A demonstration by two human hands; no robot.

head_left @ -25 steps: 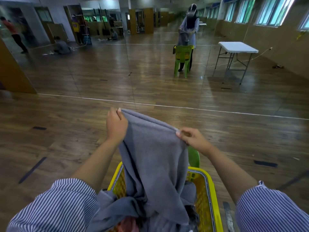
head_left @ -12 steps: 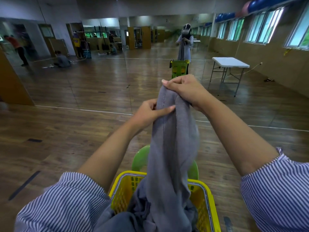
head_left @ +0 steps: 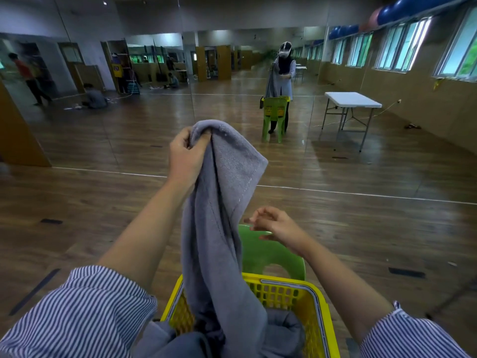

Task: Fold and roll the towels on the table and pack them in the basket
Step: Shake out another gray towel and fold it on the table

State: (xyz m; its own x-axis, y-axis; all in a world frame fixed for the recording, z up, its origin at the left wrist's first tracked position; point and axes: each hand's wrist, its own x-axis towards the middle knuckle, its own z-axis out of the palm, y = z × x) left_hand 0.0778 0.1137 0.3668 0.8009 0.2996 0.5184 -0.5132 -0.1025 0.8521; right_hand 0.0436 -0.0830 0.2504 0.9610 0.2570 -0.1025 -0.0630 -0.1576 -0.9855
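We've got the towel [head_left: 219, 228] up in our left hand [head_left: 184, 156], fingers & thumb clamped on a bunched top edge, approx. chest height over the basket [head_left: 291, 293]. Rest of the cloth hangs down in a twisted column w/ its tail still in the basket, on top of more grey cloth there. Right hand [head_left: 276, 224] is free, fingers loosely spread, holding nothing, just beside the hanging edge & above the green chair [head_left: 271, 254] that stands behind the basket.

Step in hand, as we judge it: get the towel out & opened flat for folding. To do it well:
- right hand should find the hemmed side edge, slide along it to a corner, then pinch there; grabbing mid-cloth leaves the twist in.
- lift w/ the left till the tail clears the rim, else it drags the other cloth out.
- spread both hands apart so the top edge goes taut, give one shake.

Worktop [head_left: 352, 99] shows only in the mirror, so probably it's behind us; we'll need to turn & carry the towel over w/o letting it touch the floor.
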